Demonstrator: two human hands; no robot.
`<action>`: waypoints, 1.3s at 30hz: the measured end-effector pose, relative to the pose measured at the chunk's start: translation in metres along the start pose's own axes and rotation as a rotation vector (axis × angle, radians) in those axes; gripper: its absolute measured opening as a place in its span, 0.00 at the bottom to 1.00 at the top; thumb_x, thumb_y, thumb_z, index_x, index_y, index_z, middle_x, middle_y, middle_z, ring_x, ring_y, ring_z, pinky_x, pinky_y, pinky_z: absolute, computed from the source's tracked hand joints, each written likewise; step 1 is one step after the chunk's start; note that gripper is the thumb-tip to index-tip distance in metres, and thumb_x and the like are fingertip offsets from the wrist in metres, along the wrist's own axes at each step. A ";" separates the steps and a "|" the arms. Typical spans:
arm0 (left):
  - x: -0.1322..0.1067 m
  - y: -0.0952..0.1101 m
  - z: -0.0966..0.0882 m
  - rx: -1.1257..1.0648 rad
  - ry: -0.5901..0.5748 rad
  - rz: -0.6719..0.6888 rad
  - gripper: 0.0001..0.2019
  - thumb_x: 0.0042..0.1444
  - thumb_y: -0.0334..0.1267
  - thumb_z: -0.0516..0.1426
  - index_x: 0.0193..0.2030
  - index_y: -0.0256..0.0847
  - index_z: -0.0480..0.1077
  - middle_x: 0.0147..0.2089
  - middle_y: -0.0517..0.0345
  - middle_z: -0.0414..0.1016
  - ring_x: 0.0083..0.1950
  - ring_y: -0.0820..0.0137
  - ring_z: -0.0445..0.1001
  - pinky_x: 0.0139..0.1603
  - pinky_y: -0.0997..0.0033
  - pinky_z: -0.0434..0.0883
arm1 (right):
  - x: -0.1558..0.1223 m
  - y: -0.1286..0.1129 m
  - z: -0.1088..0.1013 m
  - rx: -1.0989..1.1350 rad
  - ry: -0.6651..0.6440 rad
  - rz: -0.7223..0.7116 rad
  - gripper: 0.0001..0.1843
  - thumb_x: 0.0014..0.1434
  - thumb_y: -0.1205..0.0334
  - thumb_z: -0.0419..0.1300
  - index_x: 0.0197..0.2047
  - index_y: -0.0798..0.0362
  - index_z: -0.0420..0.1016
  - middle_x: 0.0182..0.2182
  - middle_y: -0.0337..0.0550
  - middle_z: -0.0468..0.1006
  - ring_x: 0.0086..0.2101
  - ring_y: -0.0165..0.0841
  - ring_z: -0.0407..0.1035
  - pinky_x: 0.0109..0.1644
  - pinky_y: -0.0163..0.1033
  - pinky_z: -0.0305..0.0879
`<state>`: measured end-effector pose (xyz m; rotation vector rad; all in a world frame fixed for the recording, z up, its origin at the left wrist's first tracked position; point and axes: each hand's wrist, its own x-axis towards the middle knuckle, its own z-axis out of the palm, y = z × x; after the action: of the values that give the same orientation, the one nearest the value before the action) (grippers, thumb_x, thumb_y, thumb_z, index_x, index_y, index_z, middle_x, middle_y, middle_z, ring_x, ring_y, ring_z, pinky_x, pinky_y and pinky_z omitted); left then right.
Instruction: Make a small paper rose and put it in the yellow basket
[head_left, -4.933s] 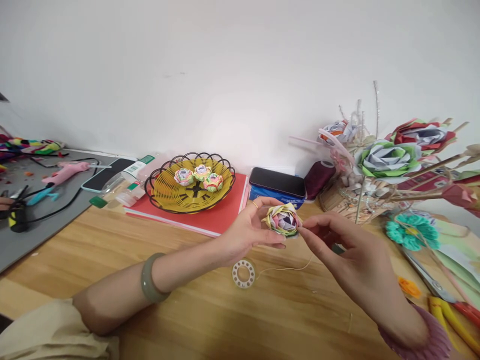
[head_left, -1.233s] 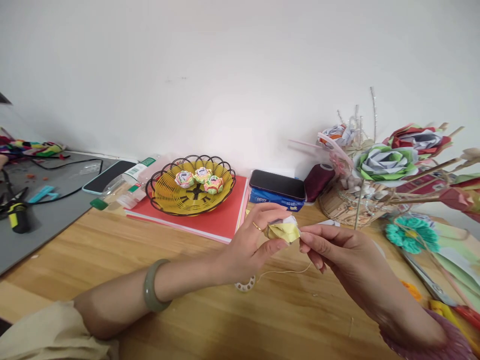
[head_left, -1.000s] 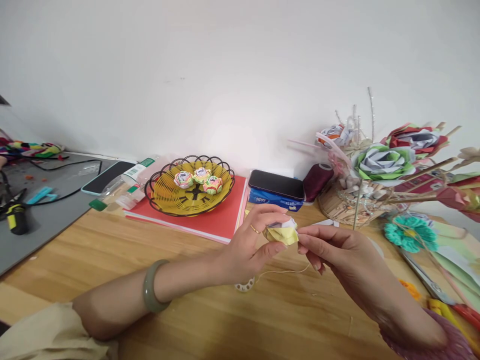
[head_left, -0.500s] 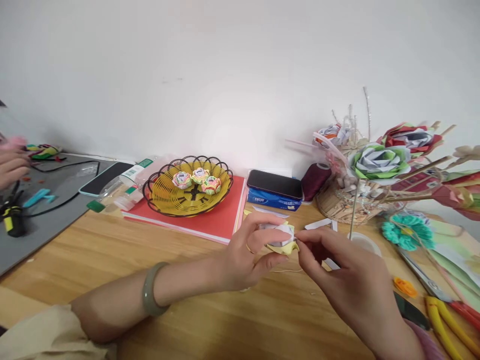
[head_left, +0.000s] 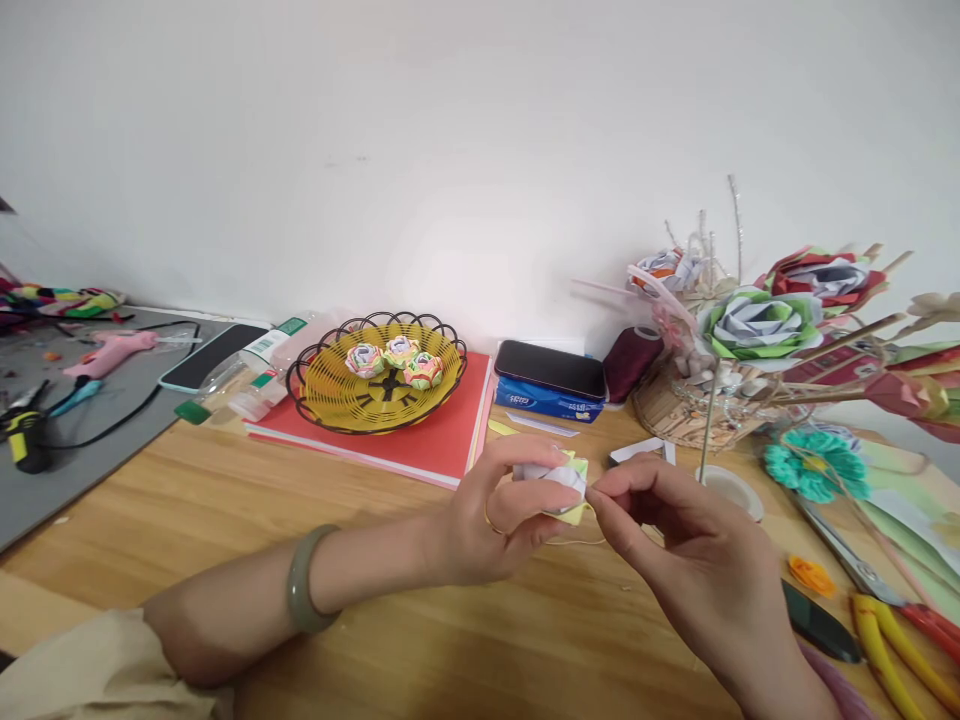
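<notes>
My left hand, with a bracelet on its wrist, holds a small folded paper flower of white, yellow and green paper between thumb and fingers. Close against the flower's right edge, my right hand has its thumb and forefinger pinched together. What lies between those two fingertips is too small to make out. A thin pale thread runs below the flower. Under my hands is the wooden tabletop.
A yellow woven basket with three paper flowers stands on red paper. A phone lies on a blue pack. Paper flowers, yellow-handled scissors and a black-handled tool are rightward. At left lies a pink glue gun.
The paper flower has turned slightly in my left hand, and my right fingertips have shifted slightly down and left. Another person's hand has left the far left, where the pink glue gun now lies.
</notes>
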<state>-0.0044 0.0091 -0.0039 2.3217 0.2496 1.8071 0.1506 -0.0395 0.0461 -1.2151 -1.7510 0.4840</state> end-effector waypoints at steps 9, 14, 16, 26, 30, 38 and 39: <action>0.000 0.001 0.001 -0.019 0.046 -0.014 0.11 0.57 0.33 0.52 0.47 0.38 0.60 0.47 0.52 0.58 0.50 0.68 0.66 0.48 0.65 0.73 | -0.003 0.002 0.001 0.069 0.036 -0.090 0.07 0.55 0.70 0.57 0.35 0.48 0.69 0.27 0.36 0.70 0.25 0.26 0.64 0.24 0.30 0.63; 0.002 0.001 0.000 0.006 0.047 0.004 0.09 0.58 0.33 0.51 0.45 0.37 0.60 0.46 0.52 0.58 0.50 0.68 0.66 0.48 0.63 0.73 | -0.006 0.002 0.002 -0.073 0.061 -0.203 0.08 0.54 0.73 0.57 0.34 0.50 0.67 0.25 0.36 0.69 0.24 0.26 0.63 0.25 0.32 0.62; 0.001 0.001 0.001 0.011 0.043 0.002 0.08 0.58 0.34 0.51 0.45 0.37 0.60 0.45 0.52 0.58 0.50 0.67 0.66 0.48 0.63 0.73 | -0.007 0.000 0.002 -0.133 0.077 -0.241 0.09 0.54 0.74 0.57 0.34 0.50 0.67 0.25 0.35 0.69 0.23 0.25 0.63 0.25 0.32 0.62; 0.000 -0.001 0.002 -0.031 0.083 0.039 0.10 0.57 0.31 0.52 0.46 0.37 0.60 0.47 0.52 0.58 0.49 0.68 0.65 0.48 0.60 0.73 | 0.000 0.004 -0.003 0.424 -0.112 0.081 0.05 0.54 0.65 0.60 0.33 0.47 0.78 0.25 0.36 0.77 0.23 0.27 0.69 0.26 0.30 0.68; 0.001 -0.001 0.001 -0.033 0.073 0.052 0.09 0.56 0.30 0.52 0.44 0.37 0.60 0.47 0.52 0.58 0.49 0.68 0.65 0.48 0.60 0.74 | 0.005 0.010 -0.005 0.618 -0.200 0.266 0.03 0.50 0.60 0.64 0.29 0.49 0.79 0.20 0.37 0.76 0.21 0.27 0.69 0.25 0.31 0.69; 0.000 -0.003 0.002 -0.014 0.070 0.059 0.08 0.57 0.31 0.52 0.44 0.37 0.61 0.46 0.51 0.60 0.49 0.69 0.65 0.48 0.61 0.73 | 0.011 0.000 -0.007 0.373 -0.195 0.260 0.09 0.48 0.55 0.65 0.26 0.52 0.77 0.18 0.37 0.73 0.19 0.26 0.65 0.20 0.30 0.64; 0.000 -0.004 0.002 -0.015 0.065 0.057 0.09 0.57 0.32 0.52 0.44 0.37 0.61 0.46 0.51 0.60 0.49 0.69 0.65 0.48 0.61 0.73 | 0.011 -0.001 -0.008 0.304 -0.193 0.195 0.08 0.50 0.56 0.64 0.26 0.52 0.76 0.19 0.36 0.73 0.19 0.27 0.65 0.20 0.30 0.64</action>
<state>-0.0028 0.0125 -0.0051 2.2854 0.1805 1.9068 0.1560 -0.0317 0.0558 -1.1537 -1.6488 0.9743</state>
